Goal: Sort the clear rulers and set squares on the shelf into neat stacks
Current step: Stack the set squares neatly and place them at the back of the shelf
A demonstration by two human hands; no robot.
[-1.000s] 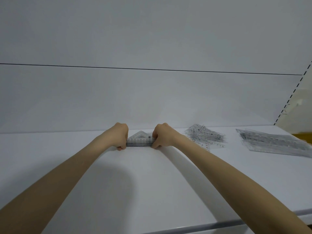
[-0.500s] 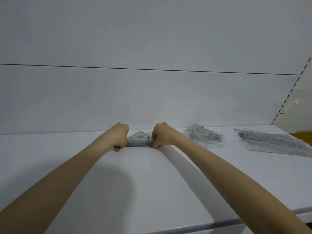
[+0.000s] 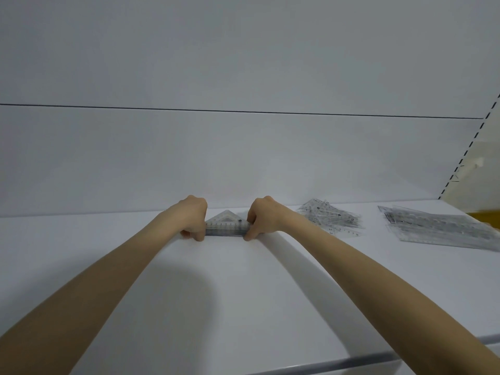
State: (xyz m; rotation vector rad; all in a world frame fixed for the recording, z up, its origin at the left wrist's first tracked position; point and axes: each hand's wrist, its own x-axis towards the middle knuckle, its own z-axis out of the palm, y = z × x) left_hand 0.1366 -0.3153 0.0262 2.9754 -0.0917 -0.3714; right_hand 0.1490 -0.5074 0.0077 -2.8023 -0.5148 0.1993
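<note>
A stack of clear triangular set squares (image 3: 226,225) lies flat on the white shelf (image 3: 243,293), near the back wall at the centre. My left hand (image 3: 192,218) grips the stack's left corner with curled fingers. My right hand (image 3: 263,217) grips its right corner the same way. To the right lies a loose, fanned pile of clear set squares (image 3: 330,218). Further right, a spread heap of long clear rulers (image 3: 438,229) reaches the frame's edge.
The shelf's back wall (image 3: 243,158) rises just behind the stack. A grey rail (image 3: 338,365) runs along the shelf's front edge. At the far right stands a slotted upright (image 3: 468,150), with a yellow object (image 3: 484,219) behind the rulers.
Both hands have stayed on the stack's two corners. The fingers have shifted only slightly and the stack has kept its place.
</note>
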